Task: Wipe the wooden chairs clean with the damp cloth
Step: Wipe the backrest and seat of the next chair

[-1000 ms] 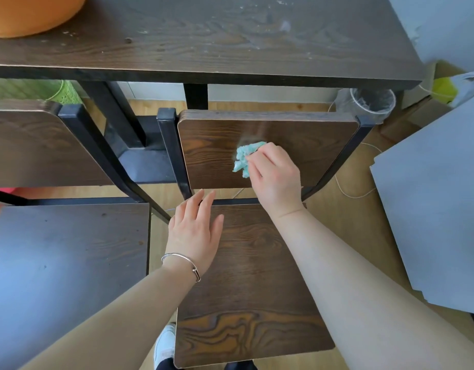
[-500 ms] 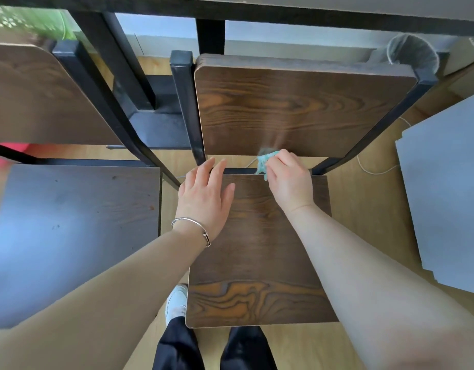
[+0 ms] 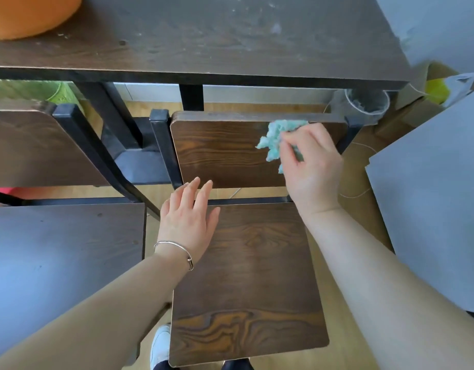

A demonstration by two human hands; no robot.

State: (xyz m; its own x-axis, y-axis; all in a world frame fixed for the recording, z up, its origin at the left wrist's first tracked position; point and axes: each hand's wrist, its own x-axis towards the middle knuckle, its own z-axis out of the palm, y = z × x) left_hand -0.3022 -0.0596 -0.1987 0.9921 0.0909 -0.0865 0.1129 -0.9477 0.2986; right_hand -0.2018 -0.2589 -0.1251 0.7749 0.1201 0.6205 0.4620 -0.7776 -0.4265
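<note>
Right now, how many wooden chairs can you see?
2. The middle chair has the cloth on its backrest; the left chair is partly cut off by the frame. Others may be hidden.

A dark wooden desk (image 3: 204, 36) on black metal legs spans the top, its surface dusty and streaked with pale smears. An orange rounded object (image 3: 25, 14) sits at its left corner. Below lies a light wood floor (image 3: 361, 166), with a white skirting board (image 3: 257, 93), a lined bin (image 3: 366, 102), a thin white cable (image 3: 354, 195) and a large grey panel (image 3: 431, 196) at the right
</note>
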